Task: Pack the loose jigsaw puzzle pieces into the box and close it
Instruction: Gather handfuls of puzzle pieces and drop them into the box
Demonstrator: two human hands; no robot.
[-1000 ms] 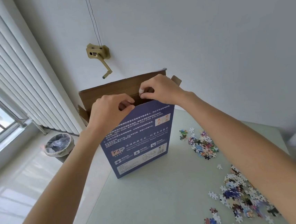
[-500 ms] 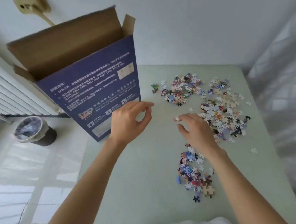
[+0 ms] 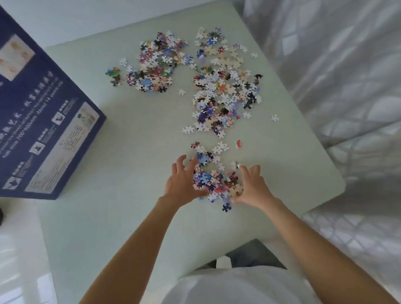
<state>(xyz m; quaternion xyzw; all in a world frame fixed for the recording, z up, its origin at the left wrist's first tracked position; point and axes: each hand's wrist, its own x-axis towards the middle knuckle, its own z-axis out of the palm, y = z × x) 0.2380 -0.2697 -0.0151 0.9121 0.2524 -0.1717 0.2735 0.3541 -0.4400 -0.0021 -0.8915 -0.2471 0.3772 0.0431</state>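
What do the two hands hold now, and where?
Left hand and right hand cup the nearest pile of puzzle pieces from its two sides; no piece is clearly lifted.

On the table (image 3: 133, 231), the box (image 3: 24, 115) stands at the frame's upper left, two piles (image 3: 223, 95) of pieces lie at upper centre and centre right, and a nearer pile (image 3: 213, 178) sits just below them between the left hand (image 3: 181, 184) and right hand (image 3: 253, 187).

Dark blue box (image 3: 27, 114), multicoloured puzzle pieces (image 3: 220, 93), pale green table (image 3: 127, 220).
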